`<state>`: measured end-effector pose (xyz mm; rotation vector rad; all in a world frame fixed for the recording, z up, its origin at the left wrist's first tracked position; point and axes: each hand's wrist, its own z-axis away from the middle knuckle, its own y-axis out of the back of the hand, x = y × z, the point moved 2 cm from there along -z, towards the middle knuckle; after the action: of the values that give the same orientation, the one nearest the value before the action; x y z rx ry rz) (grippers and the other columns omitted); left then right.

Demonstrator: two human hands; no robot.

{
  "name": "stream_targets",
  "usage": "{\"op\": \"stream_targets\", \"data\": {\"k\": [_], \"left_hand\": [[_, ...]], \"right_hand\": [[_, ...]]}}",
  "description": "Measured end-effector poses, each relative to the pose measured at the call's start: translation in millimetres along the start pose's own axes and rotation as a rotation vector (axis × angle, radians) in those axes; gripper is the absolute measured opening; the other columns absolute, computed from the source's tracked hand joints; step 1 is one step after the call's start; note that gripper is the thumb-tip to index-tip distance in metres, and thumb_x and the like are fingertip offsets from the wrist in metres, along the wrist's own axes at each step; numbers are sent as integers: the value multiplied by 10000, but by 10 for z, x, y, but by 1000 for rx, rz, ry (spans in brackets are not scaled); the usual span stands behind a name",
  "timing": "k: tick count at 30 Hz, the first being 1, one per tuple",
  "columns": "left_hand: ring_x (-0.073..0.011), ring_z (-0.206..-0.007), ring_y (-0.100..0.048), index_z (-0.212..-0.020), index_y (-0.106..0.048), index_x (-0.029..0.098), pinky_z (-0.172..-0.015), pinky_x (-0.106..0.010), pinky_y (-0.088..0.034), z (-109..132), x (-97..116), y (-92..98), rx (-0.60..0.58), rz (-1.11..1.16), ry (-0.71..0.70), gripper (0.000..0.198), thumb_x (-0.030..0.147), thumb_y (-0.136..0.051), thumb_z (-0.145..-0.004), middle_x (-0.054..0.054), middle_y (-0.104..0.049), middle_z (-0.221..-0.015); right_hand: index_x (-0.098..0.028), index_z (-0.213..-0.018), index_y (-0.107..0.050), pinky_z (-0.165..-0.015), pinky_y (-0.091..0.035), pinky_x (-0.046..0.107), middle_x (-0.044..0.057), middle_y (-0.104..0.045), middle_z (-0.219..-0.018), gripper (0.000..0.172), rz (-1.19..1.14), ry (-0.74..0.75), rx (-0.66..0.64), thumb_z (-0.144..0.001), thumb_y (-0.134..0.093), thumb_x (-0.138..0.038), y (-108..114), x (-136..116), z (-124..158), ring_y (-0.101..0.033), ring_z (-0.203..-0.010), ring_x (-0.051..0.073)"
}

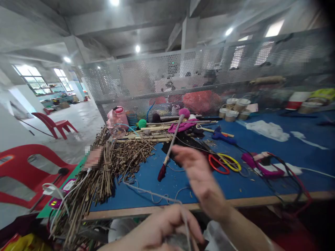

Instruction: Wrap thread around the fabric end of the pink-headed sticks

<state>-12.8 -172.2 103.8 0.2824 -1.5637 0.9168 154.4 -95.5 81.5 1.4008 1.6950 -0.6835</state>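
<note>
My left hand [167,223] is at the bottom middle, below the table's front edge, its fingers curled round a grey bundle of yarn [175,240] that shows only in part. A strand of grey yarn [149,191] runs over these fingers and across the blue tabletop to the left. Above the table, my right hand [201,181] is blurred, fingers stretched out, holding nothing I can see. Its fingertips come close to a grey-wrapped stick [173,139] with a dark red tip; whether they touch is unclear.
Bundles of dry twigs [104,174] cover the table's left side. Red-handled scissors [218,164], yellow-handled scissors [230,162], a blue-handled glue gun [223,136] and a magenta power strip [264,165] lie right. Pots [231,115] stand behind, before a perforated metal screen [146,76]. Red chairs [34,164] stand left.
</note>
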Motion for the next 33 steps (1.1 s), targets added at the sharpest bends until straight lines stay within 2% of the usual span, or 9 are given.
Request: {"op": "stream_targets", "data": {"k": [2,4,8,12,16,22,25,30,33], "left_hand": [[-113,-656,-546,-903,-525,171,-571,-195,-349,-89,62,-63,-17,24,-14,210,311,-597,-763,-28,-604,-751],[-90,-573,-507,-890,-480,170,-522,-173,-313,-46,119,-20,17,110,-101,225,338,-570,-772,-34,-597,-740],[-43,-447,-385,-840,-459,143,-441,-134,-285,91,141,182,110,228,-338,238,379,-451,-815,-34,-549,-636],[-14,-418,-418,-871,-481,143,-340,-107,-287,1,67,274,133,325,-330,240,374,-468,-805,-55,-546,-822],[-129,-758,-624,-1006,-456,210,-601,-192,-510,-166,19,457,480,260,-378,276,282,-593,-777,-41,-558,-952],[-156,-903,-574,-961,-564,176,-806,-265,-463,-438,-164,810,976,-409,-641,307,224,-697,-689,-48,-581,-986],[-188,-941,-551,-926,-615,161,-795,-277,-457,-507,-301,780,859,-535,-549,252,246,-683,-700,-79,-582,-1015],[-153,-794,-566,-935,-628,162,-673,-233,-455,-489,-436,588,428,-200,-332,352,342,-730,-651,-66,-605,-912],[-133,-753,-569,-937,-600,198,-632,-227,-458,-497,-371,629,459,13,-459,374,376,-735,-637,-46,-595,-933]], "right_hand": [[-251,-1227,-475,-689,-442,342,109,-594,-1029,769,-143,-140,-404,-689,-340,-784,-269,82,-16,-554,-897,237],[-184,-1009,-613,-517,-367,248,50,-580,-725,663,-244,-276,-516,-693,-432,-739,-294,266,-3,-494,-610,140],[-165,-648,-588,-407,-168,212,-62,-338,-446,371,-344,-345,-128,-699,-628,-530,-6,654,-46,-231,-406,60],[-182,-671,-608,-414,-220,222,-44,-401,-473,301,-169,-296,19,-731,-617,-476,106,822,-97,-275,-417,78],[-195,-694,-621,-551,-373,259,18,-573,-627,274,195,-180,-69,-830,-510,-406,-31,770,-3,-482,-562,137],[-213,-944,-650,-624,-392,251,31,-660,-758,213,473,97,-505,-880,-452,-259,-266,265,195,-576,-680,145],[-182,-842,-652,-596,-395,218,19,-645,-706,195,339,135,-400,-877,-469,-241,-158,53,74,-559,-630,113],[-159,-738,-631,-602,-427,207,16,-640,-690,195,202,25,-77,-847,-520,-276,2,215,-239,-568,-631,116],[-150,-728,-630,-608,-435,221,27,-643,-688,221,261,-58,-36,-847,-509,-292,-117,429,-241,-576,-647,133]]}}
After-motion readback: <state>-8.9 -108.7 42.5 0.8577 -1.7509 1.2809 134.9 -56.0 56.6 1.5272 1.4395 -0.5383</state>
